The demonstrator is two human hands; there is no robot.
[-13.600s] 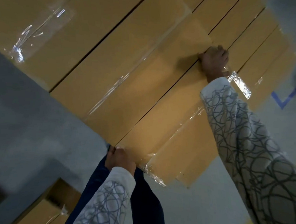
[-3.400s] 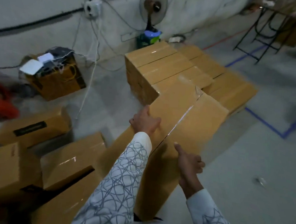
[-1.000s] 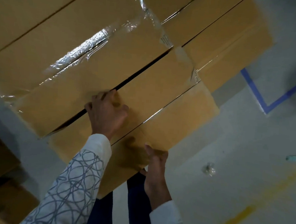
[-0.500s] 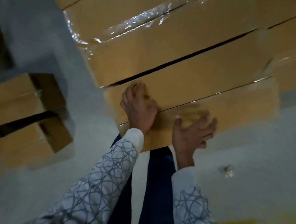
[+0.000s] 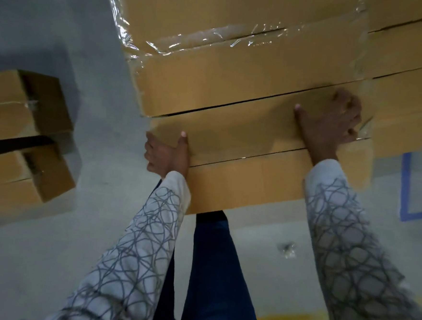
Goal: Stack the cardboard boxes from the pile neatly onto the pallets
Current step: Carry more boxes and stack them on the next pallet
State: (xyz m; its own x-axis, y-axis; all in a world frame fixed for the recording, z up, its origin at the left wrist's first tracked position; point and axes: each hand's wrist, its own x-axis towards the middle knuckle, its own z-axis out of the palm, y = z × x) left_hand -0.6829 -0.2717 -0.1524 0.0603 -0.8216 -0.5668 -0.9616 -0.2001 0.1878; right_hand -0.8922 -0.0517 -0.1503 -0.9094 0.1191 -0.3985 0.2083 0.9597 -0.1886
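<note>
Gripping the left end of the nearest cardboard box, the left hand has its thumb laid on the top face and its fingers wrapped round the end wall. The right hand lies palm down on the same top near the right end, thumb stretched out to the left, fingers bent and hooked over the far edge where a dark gap shows. This box sits at the near edge of a flat layer of boxes, pressed against a taped box behind it, whose clear tape is wrinkled and shiny. What the layer rests on is hidden. Both arms wear pale sleeves with a grey scribble pattern, and dark blue trousers show between them. To the left, well apart, a pile of boxes stands on the grey floor. Blue tape marks the floor at right, a yellow line runs lower down, and a small crumpled scrap lies near it.
</note>
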